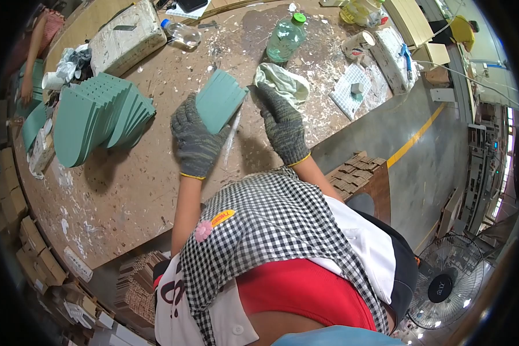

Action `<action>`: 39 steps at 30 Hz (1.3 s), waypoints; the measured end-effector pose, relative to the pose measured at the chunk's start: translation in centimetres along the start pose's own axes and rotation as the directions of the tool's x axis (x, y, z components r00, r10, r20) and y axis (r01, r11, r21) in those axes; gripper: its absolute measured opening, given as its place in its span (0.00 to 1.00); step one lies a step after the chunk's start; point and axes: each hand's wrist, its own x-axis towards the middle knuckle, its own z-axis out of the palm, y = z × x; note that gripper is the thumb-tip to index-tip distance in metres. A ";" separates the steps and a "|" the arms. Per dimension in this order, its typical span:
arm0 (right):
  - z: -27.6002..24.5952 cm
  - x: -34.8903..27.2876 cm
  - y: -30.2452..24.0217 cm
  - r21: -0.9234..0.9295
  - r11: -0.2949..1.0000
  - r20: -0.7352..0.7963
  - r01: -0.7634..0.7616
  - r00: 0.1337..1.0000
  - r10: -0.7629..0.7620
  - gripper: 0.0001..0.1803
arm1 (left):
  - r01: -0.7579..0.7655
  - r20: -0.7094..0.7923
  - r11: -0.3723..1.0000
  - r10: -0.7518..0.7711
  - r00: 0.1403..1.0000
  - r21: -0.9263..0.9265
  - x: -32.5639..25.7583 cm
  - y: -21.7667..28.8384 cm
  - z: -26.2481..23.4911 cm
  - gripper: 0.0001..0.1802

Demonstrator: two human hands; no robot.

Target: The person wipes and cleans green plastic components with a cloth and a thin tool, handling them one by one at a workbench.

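Observation:
My left hand (195, 138), in a dark grey knitted glove with a yellow cuff, is closed around a small stack of flat green boards (220, 101). The boards are tilted, with their layered edges facing up. To their right is my right hand (282, 124), gloved the same way, its fingers pressed together and pointing at the boards' edge. Something dark and thin seems to show at its fingertips, too small to name. A pale crumpled cloth (284, 83) lies just beyond those fingers. Beside the held boards, a thin whitish strip (232, 138) rests on the table.
Rows of rounded green boards (92, 118) stand on the paint-spattered table (138, 202) at left. Farther back are a paint-stained block (127, 37), a clear bottle (181, 34), a green-capped bottle (286, 39) and a cup (357, 45). Stacked wooden pieces (357, 173) stand at right; another person's arm (33, 52) shows far left.

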 end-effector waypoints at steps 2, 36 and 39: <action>0.3 -0.1 0.3 0.204 0.975 0.000 -0.091 0.996 0.093 0.22 | 0.018 -0.030 1.000 -0.019 0.999 -0.003 0.5 -0.8 0.1 0.64; 1.6 1.9 -0.2 0.079 0.992 0.073 -0.094 0.993 0.088 0.17 | -0.013 -0.027 0.999 0.012 1.000 -0.034 0.4 -0.7 0.2 0.65; 0.9 2.0 -1.2 0.005 0.988 0.184 -0.151 0.972 0.148 0.18 | -0.011 -0.025 0.999 0.010 1.000 -0.052 0.5 -0.6 0.2 0.64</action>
